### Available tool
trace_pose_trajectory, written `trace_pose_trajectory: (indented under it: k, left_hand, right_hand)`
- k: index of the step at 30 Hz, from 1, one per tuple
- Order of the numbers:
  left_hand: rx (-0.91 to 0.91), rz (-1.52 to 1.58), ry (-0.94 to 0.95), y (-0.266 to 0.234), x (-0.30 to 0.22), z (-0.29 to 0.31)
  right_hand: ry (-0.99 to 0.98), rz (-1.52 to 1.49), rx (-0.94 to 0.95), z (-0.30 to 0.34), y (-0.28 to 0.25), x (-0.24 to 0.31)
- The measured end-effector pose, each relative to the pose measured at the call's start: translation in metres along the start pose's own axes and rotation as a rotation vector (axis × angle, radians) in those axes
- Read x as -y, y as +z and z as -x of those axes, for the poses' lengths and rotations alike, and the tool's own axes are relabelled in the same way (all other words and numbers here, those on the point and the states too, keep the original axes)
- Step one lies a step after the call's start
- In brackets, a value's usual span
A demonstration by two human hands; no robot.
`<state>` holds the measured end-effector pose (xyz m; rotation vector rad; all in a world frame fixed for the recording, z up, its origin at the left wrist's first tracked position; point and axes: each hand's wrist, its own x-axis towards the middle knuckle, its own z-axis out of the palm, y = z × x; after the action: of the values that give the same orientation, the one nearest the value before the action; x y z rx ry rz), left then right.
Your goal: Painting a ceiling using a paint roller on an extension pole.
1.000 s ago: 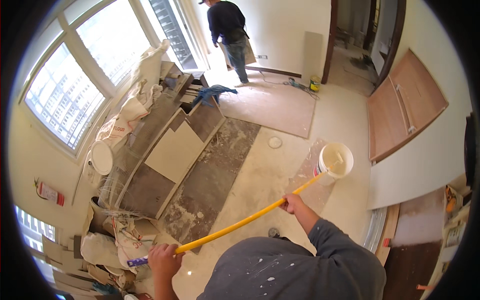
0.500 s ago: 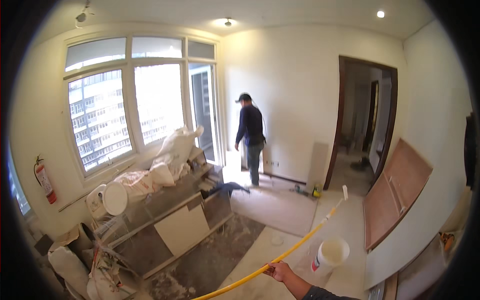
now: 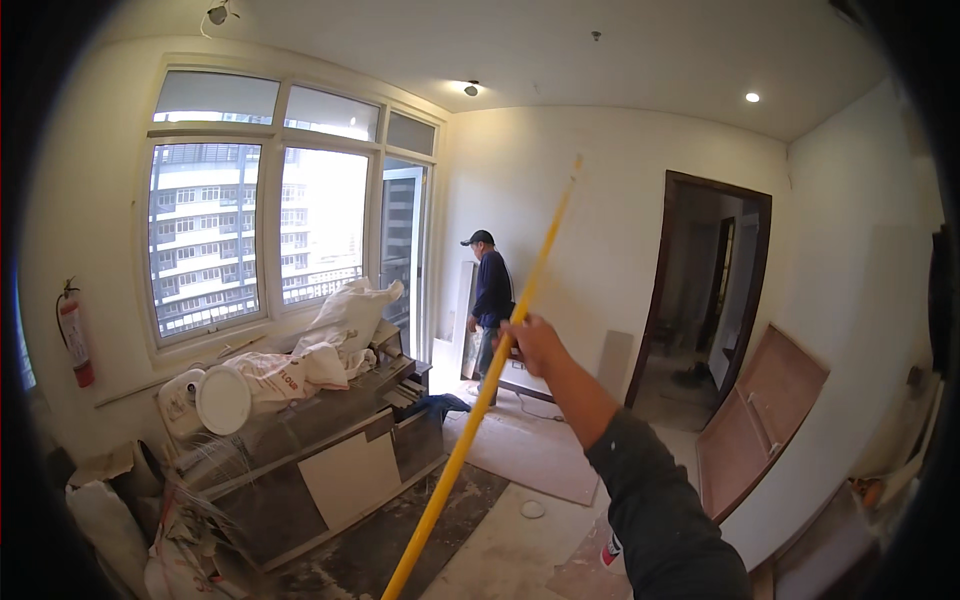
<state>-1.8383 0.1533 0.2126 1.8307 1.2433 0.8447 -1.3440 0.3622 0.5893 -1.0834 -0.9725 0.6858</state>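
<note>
My right hand (image 3: 538,345) is closed around a long yellow pole (image 3: 460,460), with my dark-sleeved forearm stretching up from the lower right. The pole slants from the bottom edge up toward the far white wall, its thin upper end raised in front of that wall. Whatever sits at its tip is too pale against the wall to make out. My left hand is out of the picture. The bucket's red and white side (image 3: 611,552) shows just past my right forearm, which hides most of it.
A co-worker (image 3: 492,290) in a dark top and cap stands by the balcony door. White sacks (image 3: 280,370) and a round white lid (image 3: 223,400) lie on a dusty cabinet (image 3: 290,500) at left. A brown panel (image 3: 760,420) leans near the doorway (image 3: 700,290).
My right hand has risen, swinging the pole from low over the floor to a steep upward slant. The view has tilted up. The co-worker has shifted slightly.
</note>
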Motion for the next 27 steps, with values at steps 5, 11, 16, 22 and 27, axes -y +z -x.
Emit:
trace_pose_trajectory:
  k: [5,11,16,22,27]
  left_hand:
    - [-0.049,0.249,0.134,-0.007,-0.052,-0.044]
    - [-0.129,0.548,0.306,-0.053,-0.160,-0.084]
    - [-0.241,0.348,0.321,-0.081,-0.207,-0.106]
    - [-0.219,0.477,0.279,-0.083,-0.223,-0.139]
    - [-0.216,0.497,0.362,-0.082,-0.238,-0.177]
  right_hand:
    - [-0.174,0.127,0.087,-0.031,0.073,0.092]
    - [-0.256,0.169,0.149,-0.008,0.143,0.180]
    - [-0.363,0.168,0.127,0.006,0.172,0.219]
    - [-0.408,0.173,0.156,0.020,0.190,0.243]
    - [-0.415,0.173,0.177,0.010,0.187,0.244]
